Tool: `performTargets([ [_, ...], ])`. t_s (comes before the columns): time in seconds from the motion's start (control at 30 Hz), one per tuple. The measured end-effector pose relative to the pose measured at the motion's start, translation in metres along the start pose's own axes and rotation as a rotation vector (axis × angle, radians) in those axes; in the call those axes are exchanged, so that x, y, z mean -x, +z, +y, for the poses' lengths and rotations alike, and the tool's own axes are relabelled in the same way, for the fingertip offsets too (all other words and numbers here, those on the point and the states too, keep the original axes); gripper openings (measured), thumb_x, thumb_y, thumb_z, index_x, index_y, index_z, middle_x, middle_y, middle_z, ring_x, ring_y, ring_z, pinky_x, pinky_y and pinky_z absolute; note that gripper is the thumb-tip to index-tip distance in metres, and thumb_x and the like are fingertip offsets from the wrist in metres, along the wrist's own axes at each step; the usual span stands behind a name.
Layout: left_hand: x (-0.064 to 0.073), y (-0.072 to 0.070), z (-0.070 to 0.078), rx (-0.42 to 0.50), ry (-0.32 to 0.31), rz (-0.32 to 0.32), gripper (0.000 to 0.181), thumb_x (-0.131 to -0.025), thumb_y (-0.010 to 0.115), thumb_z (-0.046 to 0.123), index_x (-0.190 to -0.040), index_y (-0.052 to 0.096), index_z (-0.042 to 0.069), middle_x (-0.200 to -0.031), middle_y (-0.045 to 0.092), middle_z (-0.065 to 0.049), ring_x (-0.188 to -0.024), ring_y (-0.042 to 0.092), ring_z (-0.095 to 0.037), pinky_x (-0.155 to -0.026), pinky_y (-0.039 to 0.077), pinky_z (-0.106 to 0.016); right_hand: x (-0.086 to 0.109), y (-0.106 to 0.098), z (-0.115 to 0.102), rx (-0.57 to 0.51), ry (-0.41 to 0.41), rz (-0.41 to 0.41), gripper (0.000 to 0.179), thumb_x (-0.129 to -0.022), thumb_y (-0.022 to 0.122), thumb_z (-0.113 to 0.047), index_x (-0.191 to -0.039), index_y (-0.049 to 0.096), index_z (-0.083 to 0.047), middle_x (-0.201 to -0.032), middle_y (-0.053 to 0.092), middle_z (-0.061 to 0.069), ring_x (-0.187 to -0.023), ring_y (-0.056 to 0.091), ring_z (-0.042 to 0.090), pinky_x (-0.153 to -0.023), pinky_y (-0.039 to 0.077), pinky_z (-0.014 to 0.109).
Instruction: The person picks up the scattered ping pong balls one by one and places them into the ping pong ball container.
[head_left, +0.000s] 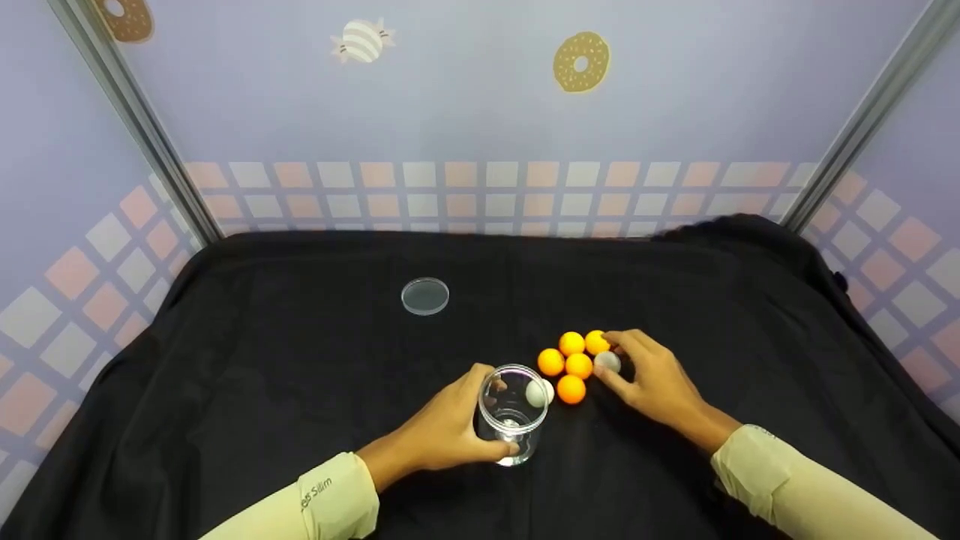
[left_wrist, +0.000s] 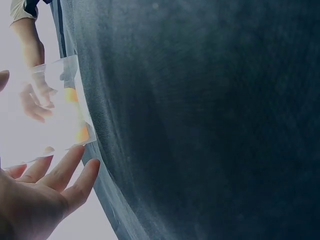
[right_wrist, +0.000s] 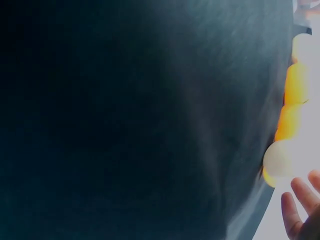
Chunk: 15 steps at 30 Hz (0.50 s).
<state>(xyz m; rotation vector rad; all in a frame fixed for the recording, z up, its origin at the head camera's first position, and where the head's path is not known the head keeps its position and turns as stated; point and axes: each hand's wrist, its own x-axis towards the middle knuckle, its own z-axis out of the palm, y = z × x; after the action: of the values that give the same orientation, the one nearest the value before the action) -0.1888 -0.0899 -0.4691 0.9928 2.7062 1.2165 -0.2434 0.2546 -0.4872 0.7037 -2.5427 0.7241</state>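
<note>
My left hand (head_left: 442, 427) grips a clear open-topped jar (head_left: 527, 446), thumb on the near side and fingers round the back. The left wrist view shows the same jar (left_wrist: 60, 67) washed out by glare. Beside it on the cloth is a white ball (head_left: 547, 393), partly seen through the jar wall. Several orange balls (head_left: 571, 389) cluster to its right. At the cluster's right edge, my right hand (head_left: 660, 379) has thumb and forefinger spread about a second white ball (head_left: 607, 363); whether both touch it I cannot tell. That ball (right_wrist: 278, 159) still rests on the cloth.
A clear round lid (head_left: 425, 296) lies flat farther back, left of the balls. Black cloth (head_left: 300, 337) with soft folds covers the table. Patterned lilac walls (head_left: 465, 97) stand behind and at both sides, with grey metal corner posts (head_left: 862, 112).
</note>
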Motion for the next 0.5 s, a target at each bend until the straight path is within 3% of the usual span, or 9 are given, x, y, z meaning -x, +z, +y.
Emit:
performTargets([
  [0.23, 0.0, -0.001, 0.0, 0.009, 0.004, 0.002, 0.082, -0.07, 0.088, 0.05, -0.131, 0.046, 0.015, -0.123, 0.062, -0.004, -0.11, 0.064, -0.018, -0.099, 0.053, -0.035, 0.002, 0.003, 0.01, 0.03, 0.039, -0.045, 0.045, -0.086, 0.082, -0.033, -0.124, 0.068, -0.011, -0.117, 0.068, 0.006, -0.097, 0.068, 0.02, -0.086, 0.058, 0.039],
  [0.5, 0.0, 0.0, -0.001, 0.014, 0.001, -0.003, 0.081, -0.07, 0.089, 0.049, -0.131, 0.045, 0.02, -0.124, 0.062, -0.004, -0.111, 0.064, -0.017, -0.099, 0.053, -0.034, 0.004, 0.006, 0.012, 0.046, 0.053, -0.06, 0.042, -0.085, 0.083, -0.032, -0.119, 0.07, -0.011, -0.113, 0.068, 0.005, -0.094, 0.066, 0.016, -0.082, 0.058, 0.037],
])
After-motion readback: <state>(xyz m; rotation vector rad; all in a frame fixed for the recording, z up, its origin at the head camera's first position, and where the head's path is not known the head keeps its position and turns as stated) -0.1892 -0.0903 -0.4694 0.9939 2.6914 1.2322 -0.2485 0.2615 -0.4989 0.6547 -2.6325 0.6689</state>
